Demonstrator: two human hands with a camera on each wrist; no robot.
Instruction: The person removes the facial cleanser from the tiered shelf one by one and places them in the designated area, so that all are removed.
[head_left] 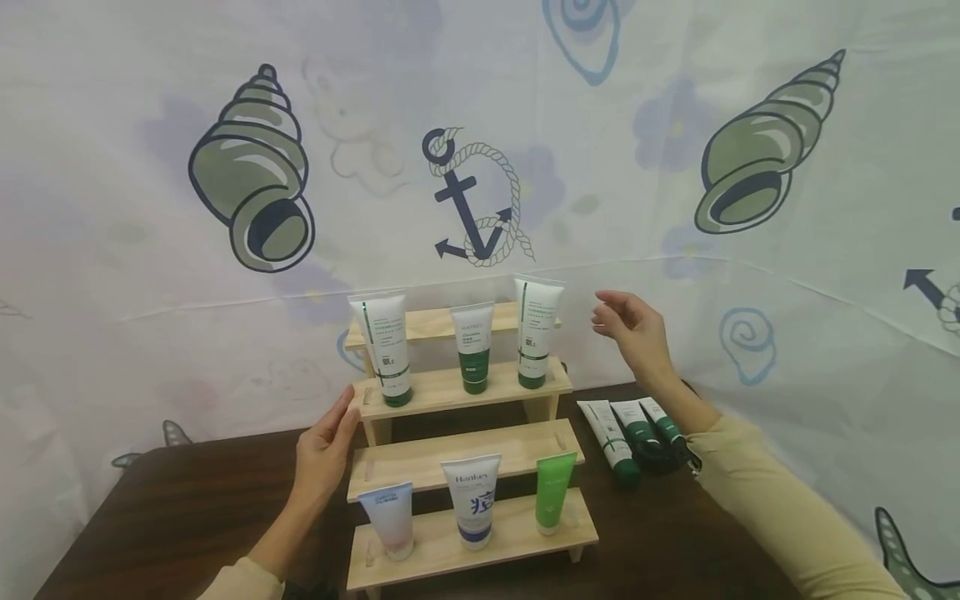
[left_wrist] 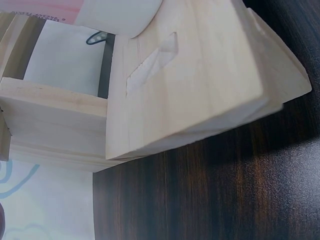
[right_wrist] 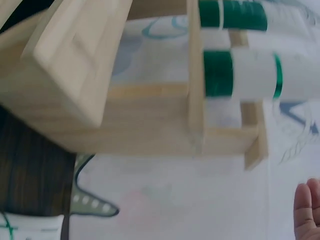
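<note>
My left hand lies flat and relaxed against the left end of the wooden stepped rack, which sits at its 3 o'clock. Farther back, my right hand hangs loosely uncurled and holds nothing, the white tube just off at its 9 o'clock.

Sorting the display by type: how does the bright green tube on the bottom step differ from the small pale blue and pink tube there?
The bright green tube is taller and one solid colour; the small pale blue and pink tube is shorter and fades from blue to pink. The green one stands at the step's right end, the other at its left. Both stand cap down on the wooden stepped rack.
</note>
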